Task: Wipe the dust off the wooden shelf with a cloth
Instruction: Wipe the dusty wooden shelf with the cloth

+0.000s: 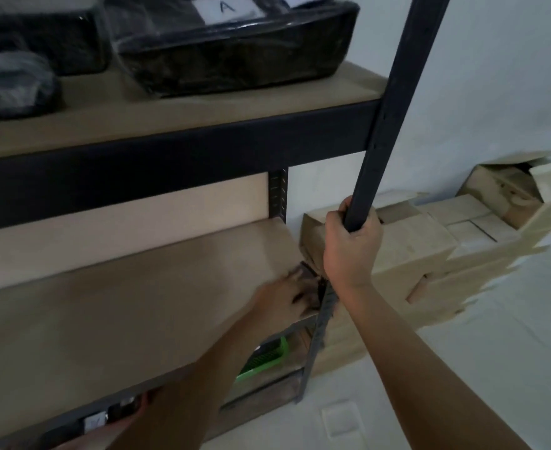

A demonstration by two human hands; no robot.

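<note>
The wooden shelf [121, 306] is a bare tan board in a black metal rack, filling the lower left of the head view. My left hand [283, 295] is blurred at the shelf's right end, pressing a dark cloth [308, 280] onto the board near the corner. My right hand [352, 245] is closed around the rack's front right upright post [394, 102], just above the shelf level. Most of the cloth is hidden under my fingers.
The shelf above [170, 125] holds black plastic-wrapped bundles [235, 50], one with a label marked A. Stacked cardboard boxes [430, 254] stand against the white wall right of the rack. A green basket [264, 358] sits on a lower level. Pale tiled floor [462, 368] lies to the right.
</note>
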